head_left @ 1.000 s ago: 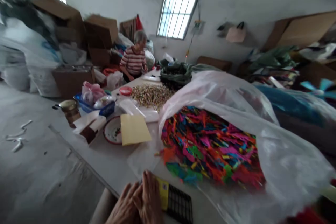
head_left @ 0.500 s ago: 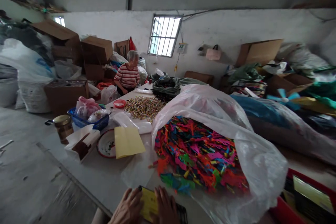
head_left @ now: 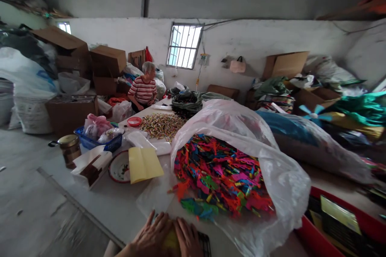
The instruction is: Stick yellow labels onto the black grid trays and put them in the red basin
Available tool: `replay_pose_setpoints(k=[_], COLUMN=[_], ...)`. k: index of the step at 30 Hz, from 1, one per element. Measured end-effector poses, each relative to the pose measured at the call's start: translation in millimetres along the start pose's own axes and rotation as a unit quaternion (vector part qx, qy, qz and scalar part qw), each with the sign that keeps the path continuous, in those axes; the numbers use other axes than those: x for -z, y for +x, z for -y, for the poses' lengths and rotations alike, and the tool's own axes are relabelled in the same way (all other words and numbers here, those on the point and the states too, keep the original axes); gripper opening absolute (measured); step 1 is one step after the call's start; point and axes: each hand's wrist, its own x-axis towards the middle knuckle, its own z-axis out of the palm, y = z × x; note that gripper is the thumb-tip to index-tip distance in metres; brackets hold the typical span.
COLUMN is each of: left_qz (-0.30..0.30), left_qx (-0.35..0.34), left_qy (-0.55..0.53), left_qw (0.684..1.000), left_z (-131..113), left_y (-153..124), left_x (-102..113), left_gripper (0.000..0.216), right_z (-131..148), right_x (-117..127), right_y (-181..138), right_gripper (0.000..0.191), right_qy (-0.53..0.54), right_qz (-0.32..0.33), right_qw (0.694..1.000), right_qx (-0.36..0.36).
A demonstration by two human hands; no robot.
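Note:
At the bottom of the view, my left hand lies over a yellow piece, its fingers stretched out. Beside it, my right hand rests palm down on the right part of the same yellow piece, fingers extended. Most of this piece is hidden under my hands. A black grid-like edge shows to the right of my right hand. Just beyond my hands, a large clear plastic bag spills many colourful plastic toy pieces, some looking like small guns, onto the white table.
A yellow sheet overlaps a round enamel plate. Farther left are a white box, a jar and a blue basket. A red container stands at right. Another person sits beyond small striped pieces.
My hands have come closer together over the yellow piece, so less of it shows now. My left hand has shifted right onto it. The whole view has turned slightly.

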Motion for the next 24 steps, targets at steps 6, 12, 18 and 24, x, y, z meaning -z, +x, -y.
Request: replay_pose_setpoints(k=[6,12,18,24], left_qz=[0.035,0.072,0.054,-0.029], left_qx=[0.0,0.024,0.042,0.007], left_qy=[-0.025,-0.039,-0.013,-0.001], left_qw=[0.999,0.996,0.998,1.0], left_z=[1.1,-0.1,-3.5,-8.5], left_y=[-2.4,-7.2,-6.1,8.6], left_x=[9.7,20.5,8.3,-19.0], left_gripper=[0.077,0.072,0.069,0.067], right_z=[0.1,-5.8,-10.1,-8.2], right_x=[5.0,15.1,13.6,12.9], right_y=[0.7,-5.9,-11.9,-12.5], right_gripper=[0.083,0.084,0.079,0.081], right_qy=[-0.036,-0.018,-0.03,-0.05], right_qz=[-0.029,-0.017,-0.014,-0.018], right_qw=[0.999,1.0,0.999,0.998], right_qx=[-0.003,-0.011,0.0,-0.015])
